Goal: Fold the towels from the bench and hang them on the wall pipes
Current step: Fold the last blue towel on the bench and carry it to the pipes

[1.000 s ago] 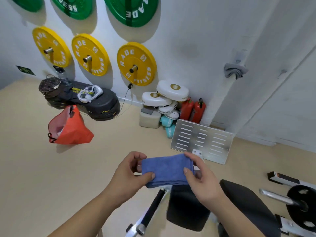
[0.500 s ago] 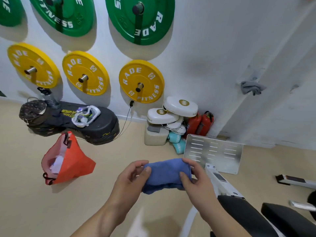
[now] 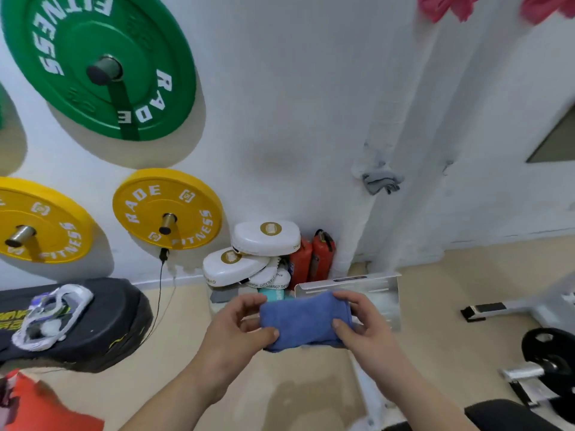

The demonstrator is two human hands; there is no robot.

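While both hands pinched it, the left hand (image 3: 236, 334) at one short end and the right hand (image 3: 364, 325) at the other, the folded blue towel (image 3: 305, 321) hung crosswise below the wall pipe (image 3: 420, 88), long axis left to right. The right hand was nearer the pipe (a grey towel (image 3: 381, 181) already hung there). Tan floor (image 3: 295, 399) ran beneath the pipe; pink cloth (image 3: 441, 7), probably more towels, hung high up it.

Matt, nappy cloth towel (image 3: 303, 320) (glossy weight plates (image 3: 99, 63))
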